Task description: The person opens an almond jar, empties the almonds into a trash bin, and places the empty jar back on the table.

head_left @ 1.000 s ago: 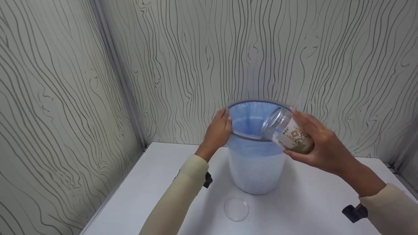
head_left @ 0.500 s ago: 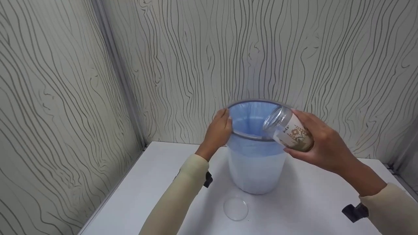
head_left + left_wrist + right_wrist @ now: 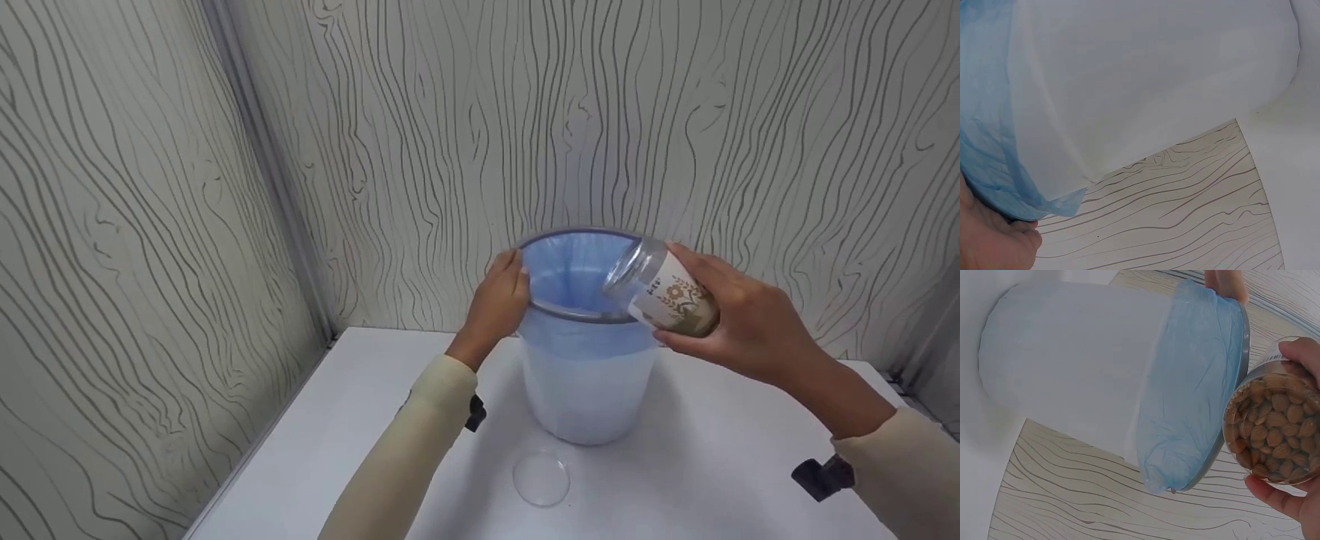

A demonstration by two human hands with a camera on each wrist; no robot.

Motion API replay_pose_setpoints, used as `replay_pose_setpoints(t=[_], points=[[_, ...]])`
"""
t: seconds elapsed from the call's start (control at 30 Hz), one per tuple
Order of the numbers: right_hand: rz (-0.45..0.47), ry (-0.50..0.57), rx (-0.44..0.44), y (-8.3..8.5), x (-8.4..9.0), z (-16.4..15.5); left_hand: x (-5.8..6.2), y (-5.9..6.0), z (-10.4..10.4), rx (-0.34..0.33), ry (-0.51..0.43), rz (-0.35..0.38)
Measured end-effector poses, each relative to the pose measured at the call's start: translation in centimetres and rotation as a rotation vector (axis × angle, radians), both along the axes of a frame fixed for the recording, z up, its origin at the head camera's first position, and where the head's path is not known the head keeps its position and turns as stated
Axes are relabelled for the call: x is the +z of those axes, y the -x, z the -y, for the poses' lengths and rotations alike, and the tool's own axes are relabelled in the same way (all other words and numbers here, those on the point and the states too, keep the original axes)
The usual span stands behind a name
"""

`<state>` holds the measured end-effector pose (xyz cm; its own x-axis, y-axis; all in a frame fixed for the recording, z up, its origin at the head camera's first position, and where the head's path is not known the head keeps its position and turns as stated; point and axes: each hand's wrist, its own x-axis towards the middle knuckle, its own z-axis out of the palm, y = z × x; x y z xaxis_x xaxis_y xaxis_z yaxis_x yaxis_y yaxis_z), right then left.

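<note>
A white waste bin (image 3: 585, 390) lined with a blue bag (image 3: 570, 274) stands on the white table (image 3: 712, 465) near the wall. My left hand (image 3: 499, 304) grips the bin's left rim; in the left wrist view the bag's edge (image 3: 994, 169) hangs over the bin wall (image 3: 1145, 84) above my palm (image 3: 988, 242). My right hand (image 3: 739, 319) holds a clear plastic jar (image 3: 664, 292) with a flowered label, tilted with its open mouth over the bin's right rim. The right wrist view shows the jar's bottom (image 3: 1272, 427) full of almonds beside the bin (image 3: 1072, 360).
A clear round lid (image 3: 541, 478) lies flat on the table in front of the bin. Walls with a wavy wood-grain pattern (image 3: 135, 225) close in the table at the left and back. Bare table surface lies left and right of the bin.
The jar has shifted slightly up and right along the bin's rim, with little change in tilt. My left hand has stayed on the rim.
</note>
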<state>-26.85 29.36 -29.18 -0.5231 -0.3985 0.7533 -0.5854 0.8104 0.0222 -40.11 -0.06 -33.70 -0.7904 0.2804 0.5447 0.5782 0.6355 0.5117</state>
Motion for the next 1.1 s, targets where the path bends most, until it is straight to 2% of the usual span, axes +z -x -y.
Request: replay_pose_setpoints(t=[0.4, 0.77, 1.1], points=[[0.033, 0.003, -0.001, 1.2, 1.2, -0.2, 0.3, -0.1, 0.1, 0.016, 0.019, 0.013], [0.021, -0.012, -0.03, 2.2, 1.3, -0.9, 0.1, -0.2, 0.1, 0.007, 0.015, 0.002], [-0.001, -0.022, -0.076, 2.9, 1.4, -1.2, 0.1, -0.3, 0.1, 0.022, 0.023, 0.022]])
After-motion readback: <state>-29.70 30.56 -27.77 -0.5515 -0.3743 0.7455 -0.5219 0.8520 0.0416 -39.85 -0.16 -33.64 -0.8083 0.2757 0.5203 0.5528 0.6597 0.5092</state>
